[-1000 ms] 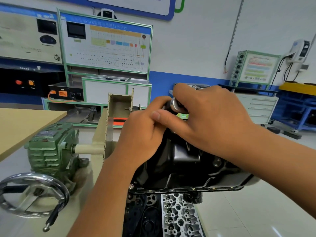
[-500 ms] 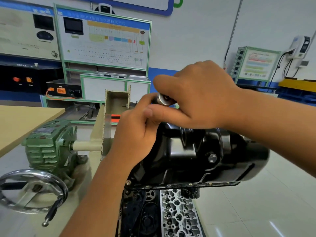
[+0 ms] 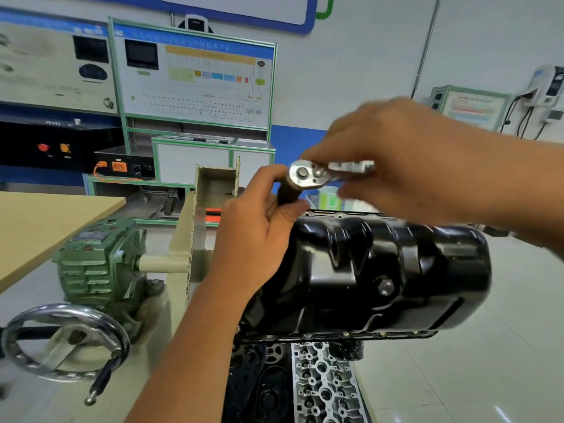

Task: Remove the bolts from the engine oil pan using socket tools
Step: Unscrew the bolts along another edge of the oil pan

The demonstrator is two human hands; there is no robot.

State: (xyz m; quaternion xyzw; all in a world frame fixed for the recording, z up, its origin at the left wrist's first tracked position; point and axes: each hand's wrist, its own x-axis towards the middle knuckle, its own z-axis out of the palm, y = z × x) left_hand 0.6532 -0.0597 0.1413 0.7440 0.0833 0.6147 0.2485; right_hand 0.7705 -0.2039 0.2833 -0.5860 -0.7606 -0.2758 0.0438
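Change: since half a second ago both hands have lifted, so the ratchet head now shows clear above the pan with its round face toward the camera; the right hand is blurred.
Handwheel (image 3: 65, 341): chrome, low at the far left, in front of the green gearbox (image 3: 97, 261).
Bench (image 3: 45, 221): tan top at the left edge, behind the gearbox.
Left hand (image 3: 259, 233): its grip is curled round the dark socket stem (image 3: 288, 193) just below the ratchet head, palm resting against the left end of the pan.
Ratchet (image 3: 323, 175): silver, directly above the pan's left upper edge; long axis about level, head at the left, handle running right into the other hand.
Right hand (image 3: 406, 166): fingers closed in a grip on the ratchet handle, right of the head.
Oil pan (image 3: 381, 270): glossy black, on the upturned engine, long axis left to right, below both hands; one bolt (image 3: 385, 286) shows on its side.
Cylinder head (image 3: 323, 383): silver, beneath the pan's flange.
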